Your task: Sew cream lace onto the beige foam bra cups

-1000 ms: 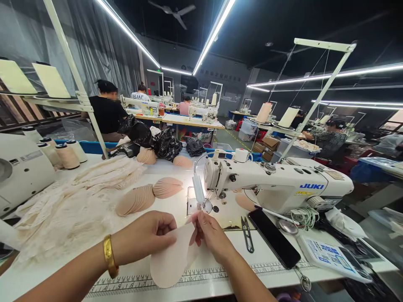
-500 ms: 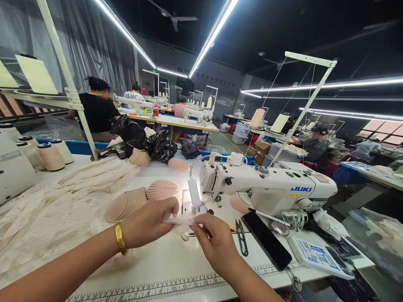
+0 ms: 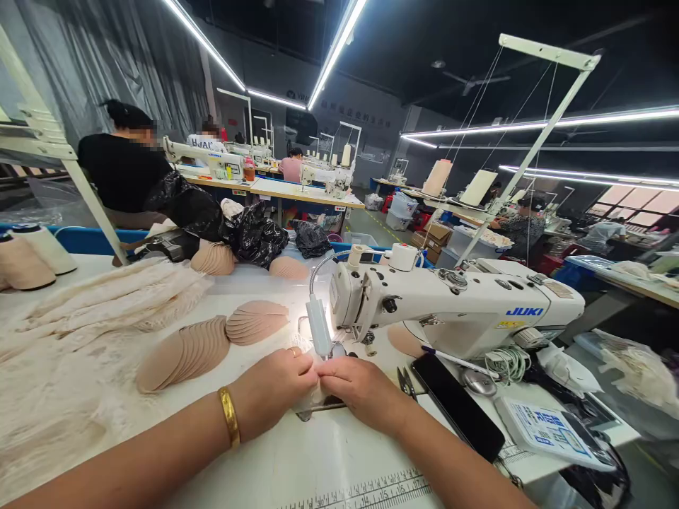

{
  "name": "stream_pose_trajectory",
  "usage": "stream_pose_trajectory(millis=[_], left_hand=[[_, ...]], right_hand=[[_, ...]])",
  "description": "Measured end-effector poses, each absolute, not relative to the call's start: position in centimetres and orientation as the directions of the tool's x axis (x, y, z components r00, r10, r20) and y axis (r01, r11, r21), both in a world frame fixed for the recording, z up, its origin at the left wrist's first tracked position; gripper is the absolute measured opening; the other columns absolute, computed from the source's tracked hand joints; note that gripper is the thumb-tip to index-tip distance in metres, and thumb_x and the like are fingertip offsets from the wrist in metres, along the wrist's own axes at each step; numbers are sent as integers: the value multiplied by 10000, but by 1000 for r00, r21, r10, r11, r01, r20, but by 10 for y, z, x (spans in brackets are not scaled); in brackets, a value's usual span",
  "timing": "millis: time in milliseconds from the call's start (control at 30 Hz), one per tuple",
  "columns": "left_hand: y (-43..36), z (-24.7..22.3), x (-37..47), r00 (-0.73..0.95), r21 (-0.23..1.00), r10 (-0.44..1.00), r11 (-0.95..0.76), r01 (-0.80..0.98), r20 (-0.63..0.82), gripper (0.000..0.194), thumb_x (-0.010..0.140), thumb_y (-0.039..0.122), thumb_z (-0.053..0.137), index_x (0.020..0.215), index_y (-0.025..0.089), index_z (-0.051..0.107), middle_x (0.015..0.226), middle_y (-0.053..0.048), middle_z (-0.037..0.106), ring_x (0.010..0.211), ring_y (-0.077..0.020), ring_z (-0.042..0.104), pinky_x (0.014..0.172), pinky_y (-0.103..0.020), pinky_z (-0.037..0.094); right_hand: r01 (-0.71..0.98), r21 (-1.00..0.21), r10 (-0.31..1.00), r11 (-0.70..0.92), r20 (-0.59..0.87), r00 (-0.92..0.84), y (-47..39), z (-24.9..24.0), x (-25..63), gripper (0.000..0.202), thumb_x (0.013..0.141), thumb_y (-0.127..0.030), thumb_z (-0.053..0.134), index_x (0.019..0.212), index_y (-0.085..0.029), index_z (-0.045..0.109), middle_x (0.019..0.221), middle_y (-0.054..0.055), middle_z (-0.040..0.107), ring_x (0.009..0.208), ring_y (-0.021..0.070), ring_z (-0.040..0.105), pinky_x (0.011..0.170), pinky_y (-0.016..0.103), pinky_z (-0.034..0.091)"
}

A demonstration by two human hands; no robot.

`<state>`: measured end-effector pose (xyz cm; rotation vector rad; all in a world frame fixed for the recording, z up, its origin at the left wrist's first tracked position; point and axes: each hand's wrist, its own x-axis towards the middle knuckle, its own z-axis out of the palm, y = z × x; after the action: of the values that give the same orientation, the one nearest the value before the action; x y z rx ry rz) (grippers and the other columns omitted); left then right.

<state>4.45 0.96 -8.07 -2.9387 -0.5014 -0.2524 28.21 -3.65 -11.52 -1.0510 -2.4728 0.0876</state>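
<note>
My left hand (image 3: 276, 385), with a gold bracelet at its wrist, is closed in a pinch just in front of the needle area of a white sewing machine (image 3: 450, 293). Its fingertips meet those of my right hand (image 3: 366, 392), which is pinched closed too. Between and beneath them shows a bit of thin pale fabric (image 3: 317, 397), mostly hidden by the fingers. A lit lamp (image 3: 318, 325) on a bendable neck shines down right behind the fingertips. Two fanned stacks of beige oval pads (image 3: 183, 353) lie left of the machine.
Cream lace fabric (image 3: 79, 353) spreads over the table's left side. To the right lie thread snips (image 3: 407, 383), a black phone (image 3: 459, 406) and a white-and-blue box (image 3: 554, 431). Black plastic bags (image 3: 254, 237) sit behind the table. Co-workers sit at machines farther off.
Both hands have come together and closer to the needle area; the pale strip stretched between them is now mostly covered. The camera view has shifted slightly.
</note>
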Motion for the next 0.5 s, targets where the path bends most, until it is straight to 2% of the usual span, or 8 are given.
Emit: stream_pose_trajectory(millis=[67, 133, 267, 367, 500], left_hand=[[13, -88, 44, 913, -114, 352, -918, 380, 207, 288, 737, -91, 611, 754, 194, 569, 810, -32, 639, 685, -216, 572, 579, -323, 392], [12, -93, 42, 899, -74, 350, -922, 381, 264, 291, 760, -99, 570, 741, 191, 554, 819, -36, 622, 698, -209, 567, 591, -314, 414], [7, -98, 39, 896, -43, 308, -940, 338, 319, 284, 743, -99, 525, 743, 185, 549, 853, -44, 627, 731, -216, 573, 643, -333, 473], [6, -100, 41, 898, -71, 310, -935, 348, 313, 295, 739, -107, 502, 747, 182, 556, 830, -37, 622, 707, -211, 556, 629, -337, 468], [7, -101, 44, 875, -31, 345, -926, 377, 341, 303, 771, -113, 495, 813, 169, 599, 838, -42, 613, 706, -211, 538, 622, -331, 455]], right_hand=[[672, -143, 658, 727, 428, -620, -38, -116, 288, 321, 1005, -36, 528, 1152, -264, 700, 1308, 24, 737, 1189, 217, 635, 853, 305, 500], [695, -99, 658, 713, 440, -612, -41, -114, 293, 323, 989, -41, 560, 1167, -275, 693, 1250, 30, 734, 1109, 218, 630, 785, 300, 481], [710, -158, 709, 686, 367, -603, -45, -109, 296, 345, 970, -35, 543, 1153, -290, 685, 1040, 6, 696, 908, 181, 582, 696, 266, 426], [705, -204, 721, 680, 365, -589, -45, -107, 294, 380, 946, -8, 515, 1165, -274, 674, 1015, 10, 683, 892, 184, 560, 686, 266, 411], [716, -219, 737, 663, 356, -574, -45, -108, 292, 402, 942, -12, 533, 1233, -263, 652, 1024, 25, 679, 882, 196, 548, 653, 274, 386]])
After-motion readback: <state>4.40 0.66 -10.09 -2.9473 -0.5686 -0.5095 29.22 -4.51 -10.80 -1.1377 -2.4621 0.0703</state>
